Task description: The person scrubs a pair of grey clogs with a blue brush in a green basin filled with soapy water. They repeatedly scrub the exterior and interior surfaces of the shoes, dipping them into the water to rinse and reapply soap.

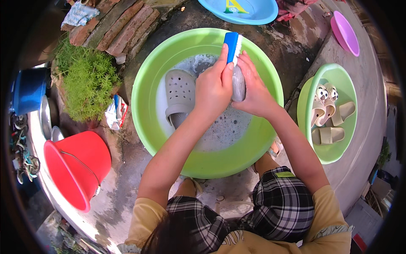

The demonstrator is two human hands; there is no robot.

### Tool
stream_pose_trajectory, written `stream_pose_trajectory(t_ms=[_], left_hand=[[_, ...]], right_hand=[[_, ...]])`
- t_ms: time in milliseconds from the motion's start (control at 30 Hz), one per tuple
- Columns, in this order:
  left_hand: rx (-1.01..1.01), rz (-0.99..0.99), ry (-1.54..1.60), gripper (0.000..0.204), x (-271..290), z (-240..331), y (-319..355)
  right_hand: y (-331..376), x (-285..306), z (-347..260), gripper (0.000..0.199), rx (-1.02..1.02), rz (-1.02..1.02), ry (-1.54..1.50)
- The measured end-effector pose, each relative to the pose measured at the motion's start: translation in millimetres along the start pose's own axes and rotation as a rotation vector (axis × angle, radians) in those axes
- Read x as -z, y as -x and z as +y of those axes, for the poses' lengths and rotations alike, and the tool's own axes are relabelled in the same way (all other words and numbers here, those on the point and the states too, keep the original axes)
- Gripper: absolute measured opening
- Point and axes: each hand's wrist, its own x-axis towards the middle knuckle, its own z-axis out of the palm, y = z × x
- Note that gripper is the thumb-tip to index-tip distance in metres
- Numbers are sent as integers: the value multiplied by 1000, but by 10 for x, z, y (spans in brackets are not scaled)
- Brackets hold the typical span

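My left hand (213, 89) is closed around a scrub brush (231, 45) with a blue back and white bristles facing right. Between my hands is a grey shoe (239, 86), seen edge-on and partly covered by fingers; my right hand (253, 93) grips it. The bristles are at the shoe's upper end. Both hands are above a large green basin (144, 106) of foamy water. A grey clog with round holes (179, 89) lies in the water to the left, toe pointing away from me. Another dark shape beyond it is hard to make out.
At right, a smaller green basin (302, 106) holds several pale shoes (329, 136). A red bucket (78, 165) lies tilted at left, near a green plant (91, 80) and a crumpled packet (116, 112). Beyond are a blue basin (258, 17), a pink basin (344, 34) and stacked bricks (122, 25).
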Motion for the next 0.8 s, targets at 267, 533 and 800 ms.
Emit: stream_pose_trajectory(t_ms=[267,533,800], left_hand=[[-41,-56,-136,52,6,94,255],[-76,-13,-14,44,-113,74,312],[-191,-63,115,50,-373,-30,534]], right_hand=[[7,169,55,93,-113,36,-236],[58,319,-37,102,-305,-93,-266],[145,510,-88,94,-478,-100,-62]])
